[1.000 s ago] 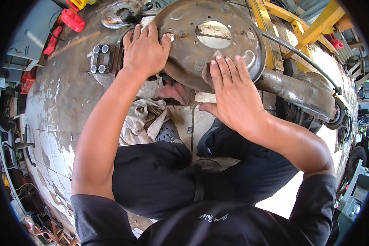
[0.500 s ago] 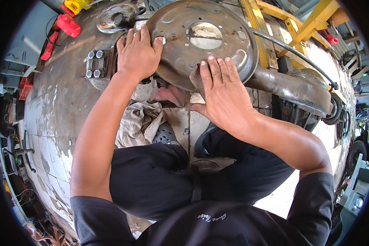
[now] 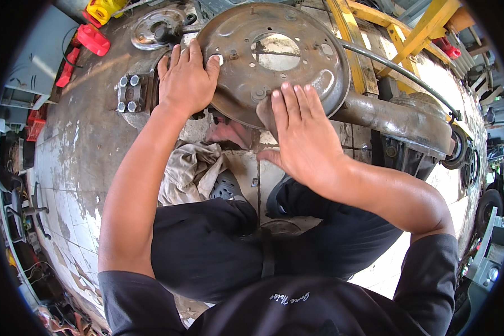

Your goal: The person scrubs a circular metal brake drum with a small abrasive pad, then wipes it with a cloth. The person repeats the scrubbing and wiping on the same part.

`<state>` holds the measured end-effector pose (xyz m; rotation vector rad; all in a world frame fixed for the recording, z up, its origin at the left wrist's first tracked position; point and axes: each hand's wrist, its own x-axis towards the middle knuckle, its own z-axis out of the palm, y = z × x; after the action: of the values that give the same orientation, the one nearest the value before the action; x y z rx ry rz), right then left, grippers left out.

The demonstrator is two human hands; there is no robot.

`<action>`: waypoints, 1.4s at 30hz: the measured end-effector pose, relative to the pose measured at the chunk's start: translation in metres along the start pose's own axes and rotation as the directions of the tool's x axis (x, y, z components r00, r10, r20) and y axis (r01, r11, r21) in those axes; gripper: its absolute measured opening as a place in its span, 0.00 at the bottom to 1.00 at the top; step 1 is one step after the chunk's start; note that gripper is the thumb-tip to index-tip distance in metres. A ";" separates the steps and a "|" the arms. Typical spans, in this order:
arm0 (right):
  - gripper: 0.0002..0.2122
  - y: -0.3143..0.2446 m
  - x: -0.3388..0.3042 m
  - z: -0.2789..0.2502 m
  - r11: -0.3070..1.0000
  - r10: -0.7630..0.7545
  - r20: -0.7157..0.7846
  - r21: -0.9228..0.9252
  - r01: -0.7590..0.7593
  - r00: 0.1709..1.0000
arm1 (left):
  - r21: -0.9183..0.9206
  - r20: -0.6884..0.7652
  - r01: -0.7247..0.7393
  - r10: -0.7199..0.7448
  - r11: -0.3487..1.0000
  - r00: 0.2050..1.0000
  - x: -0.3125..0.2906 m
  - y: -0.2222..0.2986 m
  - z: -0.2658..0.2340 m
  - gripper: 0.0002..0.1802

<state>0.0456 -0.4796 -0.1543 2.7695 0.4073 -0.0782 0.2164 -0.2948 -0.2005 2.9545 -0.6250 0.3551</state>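
Note:
A round, brownish metal brake backing plate [image 3: 319, 63], with a large centre hole and several small ones, faces me at the top middle. My left hand [image 3: 188, 81] lies on its left edge, fingers stretched out and holding nothing. At the plate's lower right edge, my right hand [image 3: 308, 137] presses flat on a brown piece of sandpaper [image 3: 266, 116]. Its fingers point away from me and lie side by side. The sandpaper shows between thumb and index finger; the rest is hidden under the hand.
A heavy axle housing [image 3: 397, 119] extends right from the plate. Left of it is a bolted metal block [image 3: 132, 94]. A crumpled grey cloth [image 3: 187, 173] lies on the tiled floor by my foot. Yellow metal frames [image 3: 350, 47] stand at the upper right.
My right hand has slid slightly toward me along the plate's lower edge, with the sandpaper under it. My left hand stays on the plate's left edge.

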 end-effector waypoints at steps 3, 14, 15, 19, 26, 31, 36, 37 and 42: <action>0.44 -0.003 -0.010 -0.002 0.999 -0.040 0.043 -0.023 0.041 0.998 | -0.002 -0.029 -0.001 0.001 1.000 1.000 0.003 -0.003 0.000 0.39; 0.45 0.002 -0.001 -0.002 1.000 -0.018 0.020 0.007 0.018 1.000 | -0.007 0.016 0.014 -0.014 1.000 1.000 0.003 -0.002 -0.004 0.40; 0.45 -0.003 -0.007 -0.005 0.999 -0.034 0.046 -0.018 0.035 0.998 | -0.007 -0.001 0.006 -0.006 1.000 1.000 0.001 -0.001 0.001 0.39; 0.44 0.009 0.006 0.001 1.000 0.001 -0.003 0.004 -0.001 1.000 | 0.001 -0.033 -0.003 0.003 1.000 0.999 0.003 -0.002 -0.002 0.38; 0.45 0.005 0.003 -0.007 0.999 0.006 0.056 -0.033 -0.005 0.998 | 0.007 -0.013 0.000 0.000 1.000 1.000 0.003 -0.001 -0.002 0.38; 0.45 0.003 0.000 -0.009 1.000 -0.005 0.054 0.005 0.005 0.999 | -0.002 -0.001 0.011 -0.011 1.000 1.000 0.003 -0.002 0.000 0.39; 0.46 -0.004 -0.004 -0.009 1.000 -0.017 0.082 -0.015 0.018 0.996 | -0.012 0.027 0.025 -0.025 1.000 0.999 0.003 0.001 -0.002 0.40; 0.46 0.000 -0.001 -0.006 1.000 0.006 0.054 -0.002 -0.006 0.998 | -0.014 0.022 0.024 -0.024 1.000 0.999 0.003 0.001 -0.003 0.40; 0.45 -0.003 0.002 -0.013 0.999 0.015 0.115 -0.047 -0.010 0.993 | 0.013 0.026 0.020 -0.020 1.000 0.999 0.002 0.000 -0.002 0.39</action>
<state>0.0466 -0.4721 -0.1427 2.7059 0.3572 -0.2213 0.2182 -0.2950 -0.1981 2.9802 -0.5977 0.3208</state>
